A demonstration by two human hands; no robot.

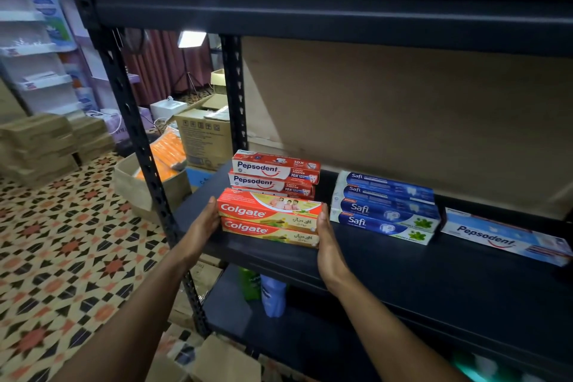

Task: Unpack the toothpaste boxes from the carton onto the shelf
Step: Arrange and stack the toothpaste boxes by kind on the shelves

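Two red Colgate toothpaste boxes (269, 219) lie stacked near the front edge of the black shelf (356, 260). My left hand (203, 226) presses flat against the stack's left end, and my right hand (328, 245) presses flat against its right end, fingers straight. Behind the Colgate stack stands a pile of red Pepsodent boxes (274, 175). To the right lie several blue Safi boxes (384, 206) and a light-blue Pepsodent box (502, 237). An open carton flap (223, 360) shows at the bottom, below the shelf.
A black upright post (136, 139) stands left of my left hand. An upper shelf beam (325, 9) hangs overhead. Bottles (269, 291) stand on the lower shelf. Cardboard boxes (201, 139) and a box with orange packs (155, 183) sit on the patterned floor at left.
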